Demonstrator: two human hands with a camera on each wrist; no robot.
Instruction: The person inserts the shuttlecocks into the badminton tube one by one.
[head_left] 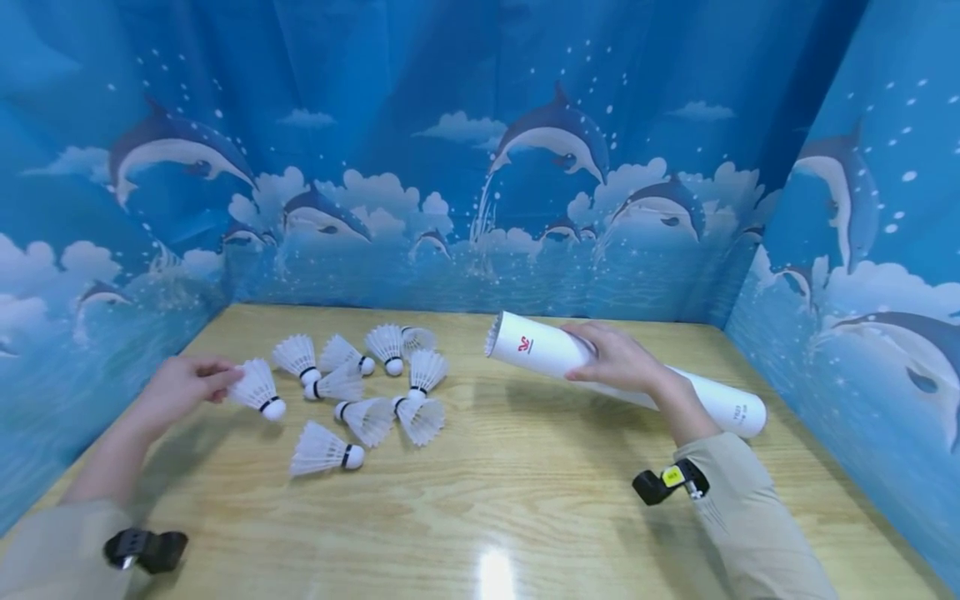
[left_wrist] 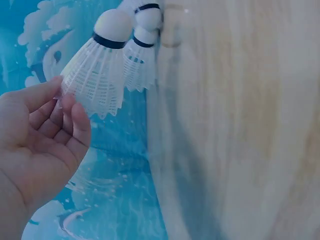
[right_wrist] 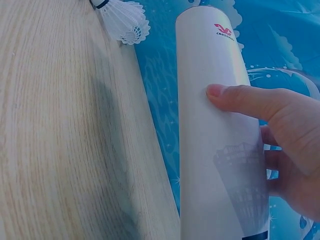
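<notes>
Between thumb and fingertips, my left hand pinches a white shuttlecock by the rim of its skirt. The left wrist view shows this shuttlecock with its cork end pointing up and away from the palm. My right hand grips a long white shuttlecock tube around its middle, thumb along the near side. The tube lies tilted, its left end raised above the table and showing a jagged white edge; what is inside cannot be made out. In the right wrist view, a red logo marks the tube.
Several loose shuttlecocks lie in a cluster on the wooden table, left of centre. One shuttlecock lies nearer the front, apart from the others. A blue dolphin-print curtain surrounds the table's back and sides.
</notes>
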